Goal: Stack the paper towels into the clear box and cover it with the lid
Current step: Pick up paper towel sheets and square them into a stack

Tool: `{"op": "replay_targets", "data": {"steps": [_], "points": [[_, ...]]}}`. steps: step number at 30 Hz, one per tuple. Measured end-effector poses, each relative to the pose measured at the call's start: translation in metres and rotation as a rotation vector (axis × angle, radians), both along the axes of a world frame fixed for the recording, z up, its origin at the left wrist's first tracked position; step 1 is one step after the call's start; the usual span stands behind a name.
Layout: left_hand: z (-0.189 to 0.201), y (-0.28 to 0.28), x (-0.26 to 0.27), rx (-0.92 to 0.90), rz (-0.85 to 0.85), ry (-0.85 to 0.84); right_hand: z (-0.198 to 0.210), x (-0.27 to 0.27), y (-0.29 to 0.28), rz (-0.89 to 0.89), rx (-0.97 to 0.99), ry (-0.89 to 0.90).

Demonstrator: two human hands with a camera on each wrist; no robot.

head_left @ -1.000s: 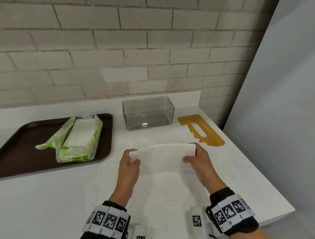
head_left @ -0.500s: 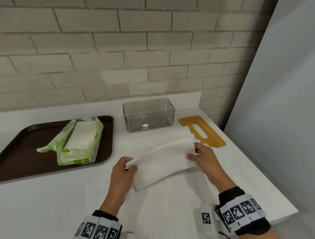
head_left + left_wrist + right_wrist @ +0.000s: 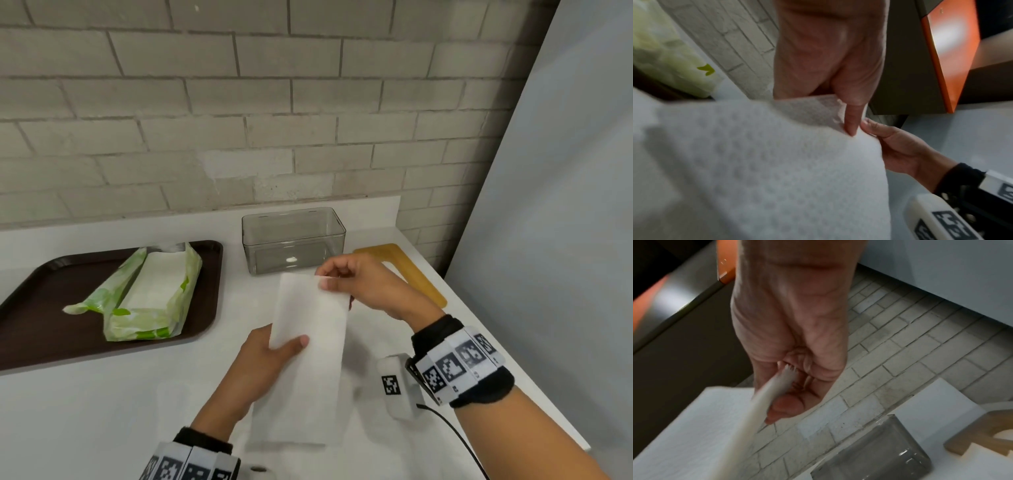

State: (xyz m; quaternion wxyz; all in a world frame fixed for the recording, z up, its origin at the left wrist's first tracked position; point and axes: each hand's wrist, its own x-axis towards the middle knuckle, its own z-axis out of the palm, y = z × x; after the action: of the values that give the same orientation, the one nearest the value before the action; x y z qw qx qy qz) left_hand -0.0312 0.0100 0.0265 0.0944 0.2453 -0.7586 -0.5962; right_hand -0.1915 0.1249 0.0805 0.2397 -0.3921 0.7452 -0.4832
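A folded white paper towel (image 3: 310, 329) is held lengthwise above the counter, one end toward the clear box (image 3: 293, 240). My right hand (image 3: 334, 277) pinches its far end just in front of the box. My left hand (image 3: 287, 342) grips its near left edge, thumb on top. In the right wrist view the towel's edge (image 3: 764, 395) runs between thumb and curled fingers. The left wrist view shows the embossed towel (image 3: 777, 170) filling the frame. The box is empty. The wooden lid (image 3: 407, 270) lies flat to the box's right, partly hidden by my right hand.
A dark brown tray (image 3: 41, 308) on the left holds an opened green-and-white pack of paper towels (image 3: 150, 294). More white sheets (image 3: 298, 428) lie flat on the counter under my hands. A brick wall backs the counter; the counter edge (image 3: 513, 363) runs along the right.
The towel has turned from crosswise to lengthwise. My right hand has moved forward and left toward the box with one end; my left hand stays near with the other.
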Motion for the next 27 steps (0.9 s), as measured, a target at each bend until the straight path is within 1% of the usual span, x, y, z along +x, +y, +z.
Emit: {"op": "replay_targets", "data": {"steps": [2,3,4,5,6,8,10,12,15,18,20,24,25,27], "points": [[-0.005,-0.003,0.002,0.08,0.085,0.007,-0.006,-0.019,-0.008,-0.16,-0.027,-0.044],[-0.008,-0.006,0.003,0.117,0.118,0.001,-0.012,-0.031,-0.012,-0.261,0.004,-0.033],[-0.012,-0.008,0.003,0.145,0.142,-0.004,-0.02,-0.044,-0.016,-0.341,0.087,0.009],[-0.014,-0.01,0.004,0.165,0.157,-0.007,-0.029,-0.056,-0.019,-0.376,0.224,0.081],[-0.016,-0.012,0.004,0.179,0.172,-0.011,-0.039,-0.063,-0.021,-0.372,0.394,0.154],[-0.02,-0.015,0.005,0.192,0.186,-0.02,-0.058,-0.067,-0.022,-0.294,0.723,0.274],[-0.024,-0.02,0.005,0.187,0.183,-0.032,-0.076,-0.063,-0.023,-0.256,0.894,0.334],[-0.027,-0.025,0.006,0.181,0.174,-0.04,-0.089,-0.064,-0.026,-0.295,0.97,0.343],[-0.027,-0.032,0.006,0.176,0.15,-0.046,-0.097,-0.068,-0.032,-0.344,0.952,0.335],[-0.026,-0.037,0.006,0.171,0.124,-0.051,-0.095,-0.068,-0.036,-0.374,0.8,0.289],[-0.027,-0.04,0.005,0.178,0.131,-0.043,-0.09,-0.066,-0.035,-0.385,0.709,0.242],[-0.026,-0.04,0.003,0.224,0.174,0.014,-0.066,-0.059,-0.031,-0.336,0.658,0.151],[-0.025,-0.039,0.002,0.23,0.179,0.024,-0.056,-0.054,-0.03,-0.329,0.602,0.105],[-0.025,-0.038,-0.001,0.248,0.183,0.034,-0.035,-0.044,-0.028,-0.383,0.391,0.012]]}}
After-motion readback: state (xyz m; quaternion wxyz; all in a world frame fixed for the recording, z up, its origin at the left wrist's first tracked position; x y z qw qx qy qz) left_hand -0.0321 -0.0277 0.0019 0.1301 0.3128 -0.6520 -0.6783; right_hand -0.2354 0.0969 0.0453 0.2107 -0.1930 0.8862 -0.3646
